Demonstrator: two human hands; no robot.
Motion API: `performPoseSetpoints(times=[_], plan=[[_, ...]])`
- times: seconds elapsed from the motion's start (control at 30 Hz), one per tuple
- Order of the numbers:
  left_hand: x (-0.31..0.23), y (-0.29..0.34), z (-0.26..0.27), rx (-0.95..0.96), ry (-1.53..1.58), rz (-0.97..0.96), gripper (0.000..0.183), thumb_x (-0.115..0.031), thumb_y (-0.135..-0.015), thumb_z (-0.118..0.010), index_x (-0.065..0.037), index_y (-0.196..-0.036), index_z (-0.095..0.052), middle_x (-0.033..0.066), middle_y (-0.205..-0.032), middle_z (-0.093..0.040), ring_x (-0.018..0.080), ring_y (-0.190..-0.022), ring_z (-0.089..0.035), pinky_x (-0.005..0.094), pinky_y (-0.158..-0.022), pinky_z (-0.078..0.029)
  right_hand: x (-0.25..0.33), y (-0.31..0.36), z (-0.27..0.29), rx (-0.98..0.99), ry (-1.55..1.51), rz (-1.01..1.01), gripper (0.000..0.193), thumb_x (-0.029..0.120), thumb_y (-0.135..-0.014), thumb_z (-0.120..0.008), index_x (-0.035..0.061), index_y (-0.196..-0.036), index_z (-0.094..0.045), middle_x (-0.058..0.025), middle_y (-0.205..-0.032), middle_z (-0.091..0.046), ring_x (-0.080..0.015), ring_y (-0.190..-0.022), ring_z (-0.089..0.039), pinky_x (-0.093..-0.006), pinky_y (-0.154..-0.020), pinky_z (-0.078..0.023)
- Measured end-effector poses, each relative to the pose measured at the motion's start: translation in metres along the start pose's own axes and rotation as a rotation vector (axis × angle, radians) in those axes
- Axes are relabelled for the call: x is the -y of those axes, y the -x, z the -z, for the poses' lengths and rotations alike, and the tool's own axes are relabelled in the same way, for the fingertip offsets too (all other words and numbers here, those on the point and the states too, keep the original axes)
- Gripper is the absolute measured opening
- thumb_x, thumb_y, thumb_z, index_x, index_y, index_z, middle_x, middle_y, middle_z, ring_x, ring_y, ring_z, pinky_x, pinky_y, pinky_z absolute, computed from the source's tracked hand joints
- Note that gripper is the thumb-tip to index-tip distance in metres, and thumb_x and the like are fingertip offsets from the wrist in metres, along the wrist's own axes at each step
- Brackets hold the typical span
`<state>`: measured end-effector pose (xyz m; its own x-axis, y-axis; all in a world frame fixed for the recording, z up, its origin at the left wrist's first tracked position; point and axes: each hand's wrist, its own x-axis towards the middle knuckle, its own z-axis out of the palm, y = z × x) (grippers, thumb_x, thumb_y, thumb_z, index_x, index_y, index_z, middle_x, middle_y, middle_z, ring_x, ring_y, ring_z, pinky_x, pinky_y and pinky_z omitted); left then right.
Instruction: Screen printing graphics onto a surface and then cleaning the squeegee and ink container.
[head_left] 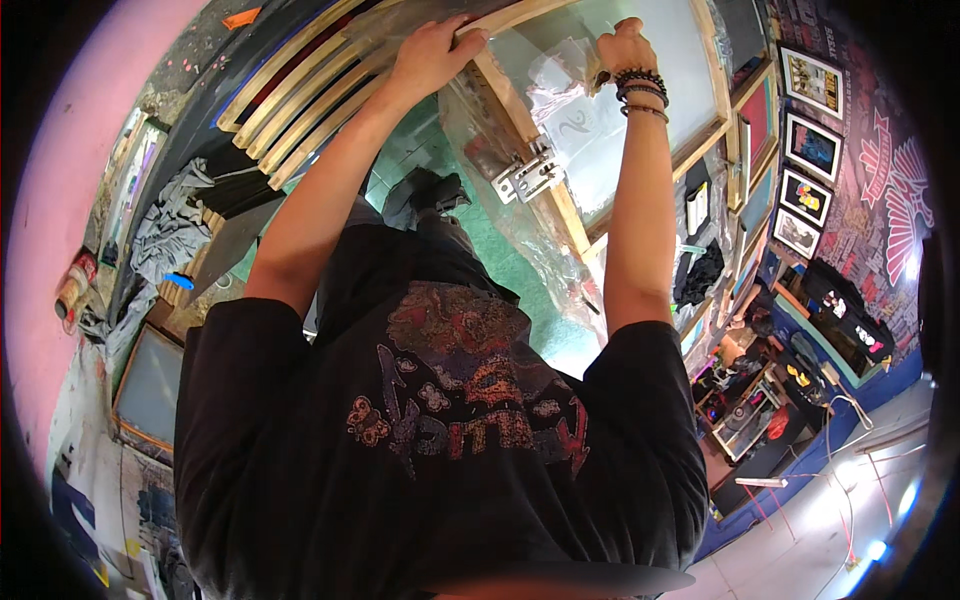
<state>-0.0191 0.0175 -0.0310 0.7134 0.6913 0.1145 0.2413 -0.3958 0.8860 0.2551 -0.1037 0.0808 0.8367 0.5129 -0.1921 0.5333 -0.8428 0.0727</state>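
Observation:
A wooden-framed printing screen [505,97] with pale mesh lies before me, tilted in the view. My left hand [437,60] rests at its near-left corner, thumb and fingers apart. Over the mesh, my right hand [627,50] is closed, dark beaded bracelets on its wrist. A small dark and golden bit shows beside its fingers, too hidden to name. Clear plastic film [575,75] with a faint design lies on or under the mesh next to this hand. A metal hinge clamp [530,172] is fixed to the near side of the frame.
Several wooden slats or frames [310,95] are stacked at the left. Crumpled grey cloth [175,225] lies beyond my left elbow. More screens [760,130] lean at the right, below framed pictures [811,82] on the wall. Green floor [510,265] shows beneath.

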Motion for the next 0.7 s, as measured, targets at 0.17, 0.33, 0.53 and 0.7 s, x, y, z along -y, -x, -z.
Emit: performPoseSetpoints(times=[0.17,0.33,0.53,0.7], plan=[[0.011,0.000,-0.009,-0.020,-0.011,0.002,0.061,-0.058,-0.097,-0.058,-0.011,-0.135,-0.064,0.0162,-0.092,-0.069,0.0355,-0.097,-0.066,0.0458,-0.085,-0.052,0.006,0.017,-0.003,-0.063,0.045,0.465,0.042,0.029,-0.096,-0.053,0.0078,-0.131,-0.048,-0.0329,-0.102,-0.070,-0.0525,-0.097,-0.067,-0.0569,-0.088,-0.054],[-0.014,0.000,0.016,0.093,0.085,0.089,0.063,-0.053,-0.099,-0.056,-0.004,-0.138,-0.060,0.0237,-0.115,-0.067,0.0393,-0.111,-0.064,0.0472,-0.095,-0.050,-0.013,0.053,0.020,-0.092,-0.028,0.612,0.046,0.035,-0.099,-0.059,0.0093,-0.135,-0.047,-0.0299,-0.094,-0.071,-0.0502,-0.089,-0.069,-0.0556,-0.079,-0.056],[-0.012,0.001,0.018,0.130,0.032,0.137,0.063,-0.049,-0.102,-0.055,0.002,-0.139,-0.057,0.0270,-0.129,-0.064,0.0405,-0.121,-0.062,0.0478,-0.103,-0.048,-0.035,0.064,0.027,-0.185,-0.250,0.550,0.044,0.046,-0.095,-0.071,0.0032,-0.106,-0.071,-0.0149,-0.060,-0.059,-0.0247,-0.050,-0.052,-0.0364,-0.054,-0.046],[-0.018,-0.003,0.020,0.149,0.059,0.131,0.063,-0.049,-0.102,-0.055,0.002,-0.138,-0.058,0.0266,-0.128,-0.065,0.0412,-0.120,-0.062,0.0488,-0.102,-0.048,-0.040,0.072,0.018,-0.183,-0.186,0.501,0.047,0.049,-0.095,-0.067,0.0067,-0.114,-0.072,-0.0221,-0.072,-0.069,-0.0435,-0.070,-0.068,-0.0478,-0.067,-0.056]])
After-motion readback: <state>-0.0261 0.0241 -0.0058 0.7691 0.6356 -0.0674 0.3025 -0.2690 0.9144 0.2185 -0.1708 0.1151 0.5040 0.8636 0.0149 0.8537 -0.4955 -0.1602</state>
